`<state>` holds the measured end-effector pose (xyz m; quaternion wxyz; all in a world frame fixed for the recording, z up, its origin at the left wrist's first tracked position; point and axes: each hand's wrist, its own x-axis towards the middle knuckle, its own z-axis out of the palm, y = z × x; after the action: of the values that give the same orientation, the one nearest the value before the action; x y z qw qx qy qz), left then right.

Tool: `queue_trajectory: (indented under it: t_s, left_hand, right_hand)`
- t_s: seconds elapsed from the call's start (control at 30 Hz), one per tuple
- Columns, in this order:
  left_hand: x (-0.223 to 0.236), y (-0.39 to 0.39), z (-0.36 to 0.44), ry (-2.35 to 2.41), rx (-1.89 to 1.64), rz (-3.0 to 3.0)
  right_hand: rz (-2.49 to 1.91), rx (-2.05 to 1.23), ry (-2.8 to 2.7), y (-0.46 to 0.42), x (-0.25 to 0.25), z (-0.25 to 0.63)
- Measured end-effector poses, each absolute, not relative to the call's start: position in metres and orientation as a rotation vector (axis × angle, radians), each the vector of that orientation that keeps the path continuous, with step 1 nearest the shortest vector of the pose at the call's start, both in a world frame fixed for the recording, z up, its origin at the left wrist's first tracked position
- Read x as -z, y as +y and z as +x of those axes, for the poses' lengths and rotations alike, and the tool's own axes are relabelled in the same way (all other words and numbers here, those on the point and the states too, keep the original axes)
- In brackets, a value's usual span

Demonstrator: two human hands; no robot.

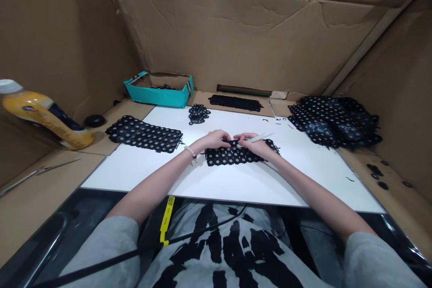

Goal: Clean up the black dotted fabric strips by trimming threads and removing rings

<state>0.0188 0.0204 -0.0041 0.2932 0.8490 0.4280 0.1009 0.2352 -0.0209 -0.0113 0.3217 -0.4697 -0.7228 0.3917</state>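
A black sheet patterned with rows of round light spots [222,156] lies on the white board [209,182] in front of me. My left hand [217,138] is closed at its upper edge, thumb and fingers pinching the sheet there. My right hand [252,143] grips a slim white pen-like tool [263,136], its rear end sticking out to the right. The tool's tip is hidden among the fingers, close to the sheet's top edge. Both hands nearly touch over the sheet. A similar black spotted sheet [146,136] rests to the left, partly off the board.
Behind the board stand a teal-sided box [158,96] with black rings inside, a cluster of black rings [199,114] and a stacked black strip [235,102]. A large black spotted pile [334,121] sits right. At left are a yellow bottle [47,117] and scissors [40,171]. Cardboard walls [216,22] enclose everything.
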Motion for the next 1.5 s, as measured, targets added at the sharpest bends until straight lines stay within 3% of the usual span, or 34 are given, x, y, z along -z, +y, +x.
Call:
queue_trajectory:
  t_s: [0.17,0.53,0.8,1.03,1.5]
  left_hand:
    - [0.009,0.031,0.011,1.082,-0.296,2.207]
    - [0.031,0.030,0.026,1.002,-0.500,2.316]
    - [0.027,0.025,0.028,1.058,-0.437,2.262]
    - [0.015,0.024,0.027,0.957,-0.377,1.986]
    - [0.014,0.025,0.024,0.892,-0.396,1.692]
  right_hand:
    - [-1.314,-0.863,-1.893,-0.021,0.017,0.229]
    - [-1.247,-0.918,-1.859,-0.014,0.021,0.238]
    - [-1.250,-0.884,-1.833,-0.016,0.023,0.239]
    - [-1.290,-0.562,-1.931,-0.021,0.029,0.228]
    - [-1.303,-0.533,-1.898,-0.018,0.029,0.225]
